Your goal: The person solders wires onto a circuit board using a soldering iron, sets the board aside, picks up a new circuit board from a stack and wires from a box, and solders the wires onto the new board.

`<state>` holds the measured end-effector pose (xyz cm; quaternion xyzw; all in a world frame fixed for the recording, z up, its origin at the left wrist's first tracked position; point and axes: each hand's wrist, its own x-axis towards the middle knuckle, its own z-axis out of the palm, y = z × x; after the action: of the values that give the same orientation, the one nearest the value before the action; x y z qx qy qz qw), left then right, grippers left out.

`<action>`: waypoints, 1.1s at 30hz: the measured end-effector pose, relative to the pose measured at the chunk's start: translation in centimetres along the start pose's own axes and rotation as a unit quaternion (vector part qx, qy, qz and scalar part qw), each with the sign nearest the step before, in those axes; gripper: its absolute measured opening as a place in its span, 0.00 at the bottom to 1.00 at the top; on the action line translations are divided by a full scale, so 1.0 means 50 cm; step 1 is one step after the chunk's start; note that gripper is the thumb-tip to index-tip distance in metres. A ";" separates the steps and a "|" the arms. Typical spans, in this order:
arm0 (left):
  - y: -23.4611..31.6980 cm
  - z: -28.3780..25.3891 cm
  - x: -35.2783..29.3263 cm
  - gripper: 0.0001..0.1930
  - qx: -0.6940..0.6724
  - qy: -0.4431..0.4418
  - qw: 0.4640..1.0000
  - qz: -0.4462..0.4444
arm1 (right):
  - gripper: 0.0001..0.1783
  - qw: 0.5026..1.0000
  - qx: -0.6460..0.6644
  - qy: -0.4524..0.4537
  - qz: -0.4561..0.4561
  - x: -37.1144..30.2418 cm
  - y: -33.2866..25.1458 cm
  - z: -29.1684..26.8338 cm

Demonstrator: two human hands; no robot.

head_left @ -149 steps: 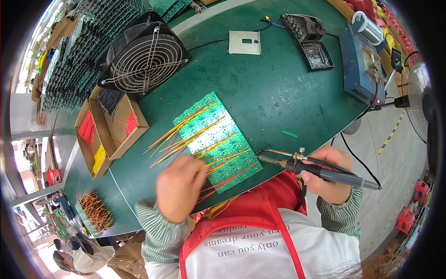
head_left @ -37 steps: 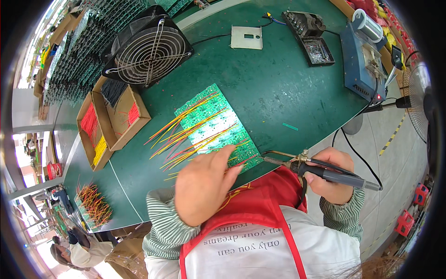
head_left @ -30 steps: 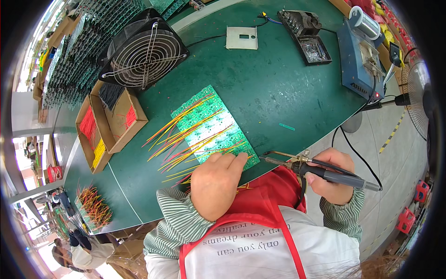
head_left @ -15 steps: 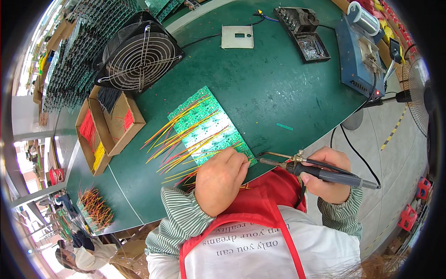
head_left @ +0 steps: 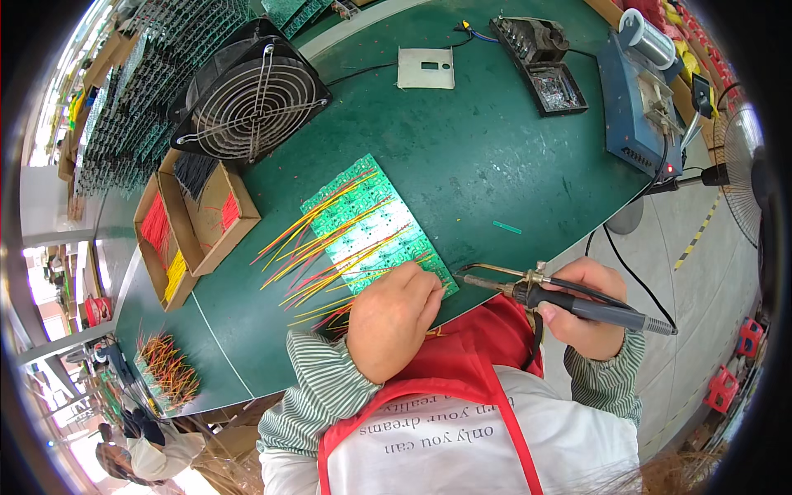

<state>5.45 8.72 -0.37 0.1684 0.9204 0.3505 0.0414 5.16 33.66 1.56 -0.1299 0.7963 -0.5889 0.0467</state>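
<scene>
A green circuit board panel lies on the table in front of me, with rows of red and yellow wires trailing off its left side. My left hand rests over the panel's near corner, its fingers pinched together. Whatever sits between those fingertips is hidden. In my right hand is a soldering iron with a dark handle and a thin curved metal tube along its top. The iron points left, its tip just beside the panel's right near corner; contact cannot be made out.
A black fan and a divided cardboard box of wires stand left. Wired boards lie at the near left. A blue soldering station with a solder spool and a black iron stand occupy the far right.
The iron's tip has shifted very slightly away from my body. My left hand and the panel keep their places, while the whole view has moved a little.
</scene>
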 end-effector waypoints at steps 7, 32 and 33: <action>-0.012 -0.030 -0.022 0.04 0.015 -0.007 0.999 0.031 | 0.11 0.994 0.050 0.060 0.078 0.015 0.000 0.016; -0.465 -0.338 0.140 0.09 0.387 0.179 0.880 -0.209 | 0.14 0.989 -0.103 0.099 -0.027 0.161 0.012 0.070; -0.475 -0.330 0.161 0.09 0.386 0.169 0.880 -0.220 | 0.14 0.989 -0.105 0.096 -0.027 0.162 0.033 0.063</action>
<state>-11.97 -15.55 -3.27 -0.0975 0.9890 -0.0271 -0.1075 -2.15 29.07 -0.30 -0.0986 0.8509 -0.5125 -0.0601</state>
